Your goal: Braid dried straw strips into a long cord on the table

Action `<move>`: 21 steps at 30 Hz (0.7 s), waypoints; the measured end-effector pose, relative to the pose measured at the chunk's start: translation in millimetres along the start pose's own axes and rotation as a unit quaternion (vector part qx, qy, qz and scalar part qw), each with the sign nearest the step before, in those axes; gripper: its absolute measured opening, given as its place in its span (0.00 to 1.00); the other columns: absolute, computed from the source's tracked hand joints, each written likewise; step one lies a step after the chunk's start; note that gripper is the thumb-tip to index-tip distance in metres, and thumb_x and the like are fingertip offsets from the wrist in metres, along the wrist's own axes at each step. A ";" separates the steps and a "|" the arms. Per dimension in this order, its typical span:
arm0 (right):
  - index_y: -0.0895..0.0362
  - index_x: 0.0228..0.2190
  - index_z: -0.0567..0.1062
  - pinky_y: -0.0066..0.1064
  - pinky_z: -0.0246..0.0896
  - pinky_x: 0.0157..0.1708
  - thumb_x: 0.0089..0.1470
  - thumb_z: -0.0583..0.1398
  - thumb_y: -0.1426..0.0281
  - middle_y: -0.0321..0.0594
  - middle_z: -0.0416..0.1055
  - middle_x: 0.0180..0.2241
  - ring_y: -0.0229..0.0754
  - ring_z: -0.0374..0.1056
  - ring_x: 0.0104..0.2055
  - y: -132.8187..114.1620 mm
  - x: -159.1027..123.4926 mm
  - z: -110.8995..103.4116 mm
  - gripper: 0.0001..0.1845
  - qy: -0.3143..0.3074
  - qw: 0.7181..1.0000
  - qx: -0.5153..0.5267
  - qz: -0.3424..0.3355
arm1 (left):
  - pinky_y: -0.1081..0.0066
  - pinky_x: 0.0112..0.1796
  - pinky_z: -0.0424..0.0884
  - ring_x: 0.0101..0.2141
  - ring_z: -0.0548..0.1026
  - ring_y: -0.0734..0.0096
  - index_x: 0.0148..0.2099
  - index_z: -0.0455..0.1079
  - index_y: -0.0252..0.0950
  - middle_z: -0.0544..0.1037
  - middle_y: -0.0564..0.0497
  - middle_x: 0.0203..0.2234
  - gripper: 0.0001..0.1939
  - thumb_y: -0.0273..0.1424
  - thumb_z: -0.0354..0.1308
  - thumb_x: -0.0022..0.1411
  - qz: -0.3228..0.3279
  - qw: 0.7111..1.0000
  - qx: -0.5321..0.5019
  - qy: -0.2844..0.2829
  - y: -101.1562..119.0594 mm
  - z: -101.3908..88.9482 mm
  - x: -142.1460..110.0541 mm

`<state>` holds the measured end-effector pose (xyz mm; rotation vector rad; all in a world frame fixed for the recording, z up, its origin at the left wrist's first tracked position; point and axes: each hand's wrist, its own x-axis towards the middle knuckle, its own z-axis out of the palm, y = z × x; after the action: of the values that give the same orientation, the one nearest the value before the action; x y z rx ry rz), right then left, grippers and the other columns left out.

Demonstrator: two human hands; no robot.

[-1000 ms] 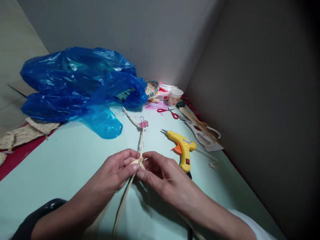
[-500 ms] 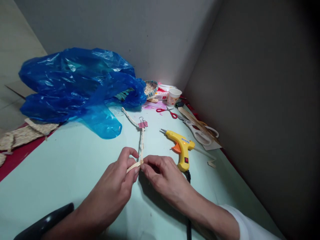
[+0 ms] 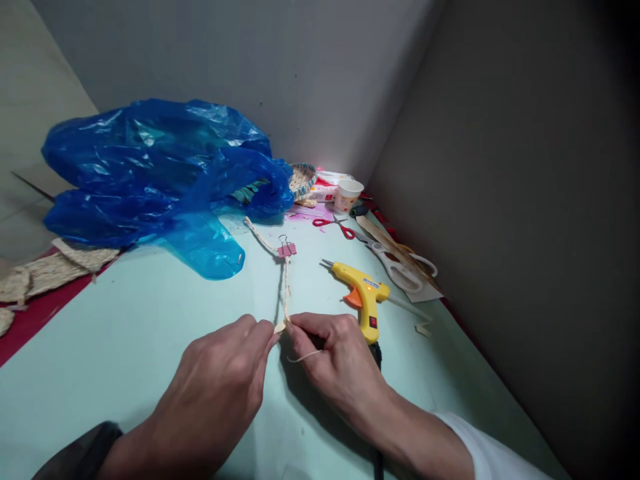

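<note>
A pale braided cord (image 3: 287, 287) runs down the table toward me, with a pink binder clip (image 3: 287, 249) gripping it partway along. At its near end, my left hand (image 3: 225, 373) pinches a flat pale strip (image 3: 279, 327), its fingers curled closed. Close beside it, my right hand (image 3: 333, 347) is closed in a pinch on the cord's near end; a thin loose fibre (image 3: 305, 357) sticks out below those fingers. The fingertips of both hands nearly meet. A yellow glue gun (image 3: 367, 297) lies just right of the cord, its orange trigger facing left.
A large blue plastic bag (image 3: 160, 167) covers the back left. Behind are a woven basket (image 3: 303, 180) and a paper cup (image 3: 349, 195). Red-handled scissors (image 3: 347, 231) and white-handled scissors (image 3: 400, 270) lie right. A woven straw piece (image 3: 50, 277) lies at left. A grey wall (image 3: 500, 200) borders the right.
My left hand has rolled over, its back now upward and its fingers curled in; less of the strip shows. A thin fibre now shows under my right hand, which has barely moved.
</note>
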<state>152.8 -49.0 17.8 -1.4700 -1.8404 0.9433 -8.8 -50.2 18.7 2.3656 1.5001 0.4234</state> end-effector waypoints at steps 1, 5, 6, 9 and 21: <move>0.58 0.17 0.57 0.27 0.40 0.23 0.57 0.52 0.72 0.29 0.48 0.17 0.31 0.43 0.22 0.2 -0.1 0.5 0.17 0.001 1.000 -0.004 -0.006 | 0.64 0.31 0.62 0.26 0.73 0.62 0.30 0.66 0.39 0.72 0.49 0.24 0.18 0.33 0.39 0.66 -0.001 1.000 0.002 0.003 1.2 1.1 -1.2; 0.59 0.18 0.59 0.26 0.41 0.23 0.57 0.52 0.73 0.29 0.50 0.17 0.31 0.44 0.23 3.0 0.3 1.0 0.17 0.000 1.000 0.014 -0.017 | 0.68 0.25 0.60 0.21 0.70 0.67 0.28 0.61 0.40 0.71 0.52 0.20 0.17 0.31 0.37 0.67 -0.002 0.998 -0.066 -0.005 7.1 9.5 -4.3; 0.59 0.18 0.59 0.25 0.41 0.23 0.57 0.52 0.73 0.29 0.51 0.17 0.31 0.45 0.23 4.0 0.6 0.8 0.17 -0.002 0.999 0.027 -0.019 | 0.69 0.24 0.60 0.20 0.70 0.68 0.28 0.60 0.40 0.70 0.53 0.19 0.16 0.31 0.37 0.67 -0.001 0.996 -0.089 -0.007 8.3 11.9 -4.8; 0.58 0.18 0.62 0.24 0.44 0.23 0.58 0.52 0.73 0.29 0.57 0.17 0.31 0.48 0.22 6.2 1.3 -0.5 0.17 -0.030 0.995 0.090 -0.018 | 0.71 0.23 0.61 0.19 0.70 0.71 0.29 0.58 0.41 0.68 0.56 0.16 0.15 0.32 0.37 0.68 0.004 0.990 -0.142 -0.022 10.5 18.4 -7.4; 0.59 0.32 0.79 0.25 0.56 0.28 0.61 0.51 0.66 0.37 0.70 0.24 0.36 0.65 0.26 1.2 2.3 -5.4 0.18 -0.111 0.969 0.216 0.044 | 0.67 0.28 0.73 0.29 0.78 0.61 0.46 0.67 0.31 0.79 0.43 0.29 0.20 0.20 0.41 0.55 0.177 0.983 0.011 0.051 1.5 43.8 -19.6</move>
<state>157.3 -45.6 20.0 -1.2205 -1.5886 1.4965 2.2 -72.9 -22.1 2.6699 1.1240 0.6213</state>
